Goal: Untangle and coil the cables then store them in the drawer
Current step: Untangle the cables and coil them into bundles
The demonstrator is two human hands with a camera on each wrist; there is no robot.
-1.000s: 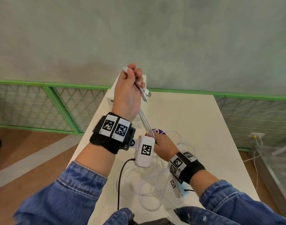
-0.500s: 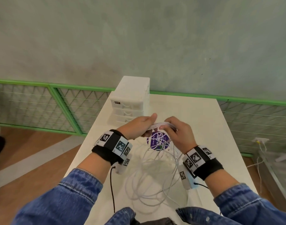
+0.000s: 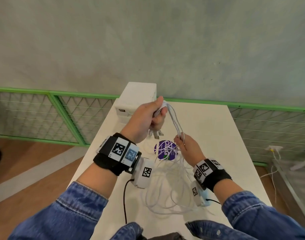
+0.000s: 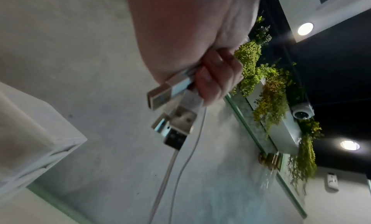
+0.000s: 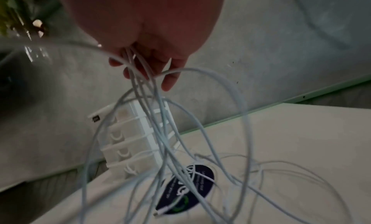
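Coiling cables above the tabletop

My left hand (image 3: pixel 144 116) grips the cables (image 3: pixel 176 122) at their plugs; my right hand (image 3: pixel 188 146) pinches the strands. Next: wrap another loop.

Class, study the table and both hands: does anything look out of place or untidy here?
Yes. The white cables sprawl in crossed, tangled loops over the table and purple sticker, not coiled. The left hand grips several USB plugs; the right hand pinches the strands. The drawer unit looks closed.
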